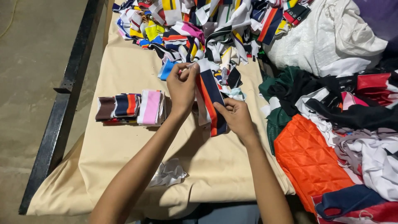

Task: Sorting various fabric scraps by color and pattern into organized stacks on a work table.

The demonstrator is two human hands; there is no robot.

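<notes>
Striped strip being held stretched between left hand, pinching top end, and right hand, fingers closed on lower edge, probably for straightening. Lying at nine o'clock from hands, sorted stack on beige cloth; at twelve o'clock, mixed pile.

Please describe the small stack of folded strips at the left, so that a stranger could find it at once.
Start at the beige cloth covering the table, then look left of the left hand. There lies the folded stack, apart from the big loose pile at the far end. Only it is tidy, with a pink-and-white piece at its right end.
</notes>
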